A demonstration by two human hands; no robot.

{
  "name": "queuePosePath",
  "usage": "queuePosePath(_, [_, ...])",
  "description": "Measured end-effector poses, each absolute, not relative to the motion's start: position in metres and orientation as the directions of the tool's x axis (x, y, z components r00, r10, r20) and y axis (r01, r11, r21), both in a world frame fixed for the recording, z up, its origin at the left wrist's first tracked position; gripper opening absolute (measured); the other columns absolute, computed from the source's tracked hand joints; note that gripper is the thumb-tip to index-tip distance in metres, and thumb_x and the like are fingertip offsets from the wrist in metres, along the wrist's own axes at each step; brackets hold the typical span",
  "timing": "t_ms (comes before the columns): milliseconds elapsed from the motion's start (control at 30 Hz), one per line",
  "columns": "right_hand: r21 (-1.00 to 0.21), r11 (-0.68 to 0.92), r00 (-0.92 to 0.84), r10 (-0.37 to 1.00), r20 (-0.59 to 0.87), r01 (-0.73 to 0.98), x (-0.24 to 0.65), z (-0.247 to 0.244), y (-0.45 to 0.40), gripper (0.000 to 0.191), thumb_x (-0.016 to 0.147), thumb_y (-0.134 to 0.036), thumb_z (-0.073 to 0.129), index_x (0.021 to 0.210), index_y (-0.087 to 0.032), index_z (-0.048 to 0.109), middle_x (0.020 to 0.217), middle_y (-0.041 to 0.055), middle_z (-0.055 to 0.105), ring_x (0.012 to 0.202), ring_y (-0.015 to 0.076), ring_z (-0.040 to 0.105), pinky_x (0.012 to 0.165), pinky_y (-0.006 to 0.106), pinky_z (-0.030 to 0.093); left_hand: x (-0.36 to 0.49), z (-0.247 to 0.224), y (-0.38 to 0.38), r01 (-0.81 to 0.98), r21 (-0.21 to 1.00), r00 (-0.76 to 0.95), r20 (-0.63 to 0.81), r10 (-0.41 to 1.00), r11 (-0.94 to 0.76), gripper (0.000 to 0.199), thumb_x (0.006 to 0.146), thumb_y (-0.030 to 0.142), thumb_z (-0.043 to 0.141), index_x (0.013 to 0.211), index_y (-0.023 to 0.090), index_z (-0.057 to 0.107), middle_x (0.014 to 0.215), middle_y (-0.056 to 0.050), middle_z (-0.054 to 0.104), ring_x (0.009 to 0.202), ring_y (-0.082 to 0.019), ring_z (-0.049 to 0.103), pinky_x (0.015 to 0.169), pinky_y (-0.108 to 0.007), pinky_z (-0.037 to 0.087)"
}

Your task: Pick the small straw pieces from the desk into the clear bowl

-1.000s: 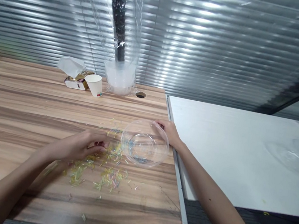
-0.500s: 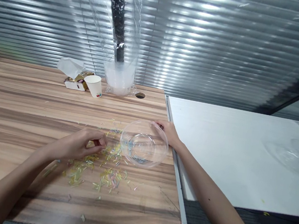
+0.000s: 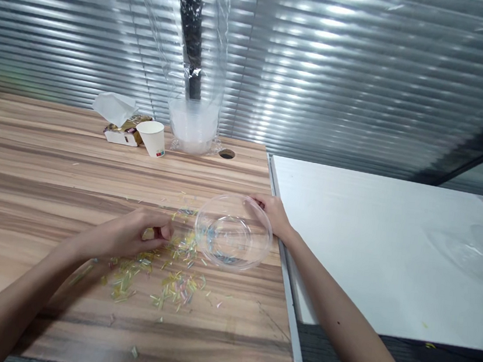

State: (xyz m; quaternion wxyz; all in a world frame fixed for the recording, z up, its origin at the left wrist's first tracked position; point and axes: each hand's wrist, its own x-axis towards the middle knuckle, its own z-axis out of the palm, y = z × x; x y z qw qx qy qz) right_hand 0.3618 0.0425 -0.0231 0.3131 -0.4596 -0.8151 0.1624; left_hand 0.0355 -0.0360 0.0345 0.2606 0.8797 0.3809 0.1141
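Observation:
Small coloured plastic tube pieces (image 3: 175,287), mostly yellow with some pink and blue, lie scattered over the wooden table. Among them is my left hand (image 3: 140,232), thumb and forefinger pinched together at the edge of the pile; whatever sits between the fingertips is too small to make out. To the right stands a clear plastic bowl (image 3: 235,233) with some bluish pieces visible in or through it. My right hand (image 3: 268,210) grips the bowl's far right rim, its fingers partly hidden behind the wall.
At the back stand a tissue box (image 3: 122,136), a white paper cup (image 3: 152,138) and a stack of clear bowls (image 3: 194,128) in a plastic bag. A lower white table (image 3: 374,244) adjoins on the right, with clear plastic lids (image 3: 470,250) on it. Metal blinds (image 3: 347,70) hang behind.

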Motion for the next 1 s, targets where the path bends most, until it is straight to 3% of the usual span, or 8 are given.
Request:
queuePosePath(467, [-0.544,0.510,-0.372,0.860,0.350,0.666,0.3626,-0.0250,0.0441,0.032,0.093,-0.033,0.045,0.079,-0.018,0.069,0.073,0.0035,0.068,0.065,0.0160,0.057,0.060,0.025,0.035,0.0402,0.0367,-0.0382,0.682,0.525,0.642,-0.096,0.761,-0.509,0.021,0.093,0.029,0.041,0.077,0.018,0.049,0.069,0.000,0.057,0.060,-0.013,0.049,0.056,-0.023,0.036])
queuePosePath(1000, [-0.538,0.513,-0.381,0.858,0.345,0.669,0.3626,-0.0237,0.0442,0.031,0.093,-0.032,0.046,0.080,-0.018,0.070,0.074,0.0034,0.069,0.065,0.0160,0.057,0.060,0.024,0.035,0.0410,0.0340,-0.0367,0.664,0.537,0.648,-0.068,0.758,-0.520,0.018,0.089,0.024,0.044,0.080,0.018,0.057,0.074,-0.001,0.061,0.065,-0.014,0.053,0.060,-0.024,0.039])
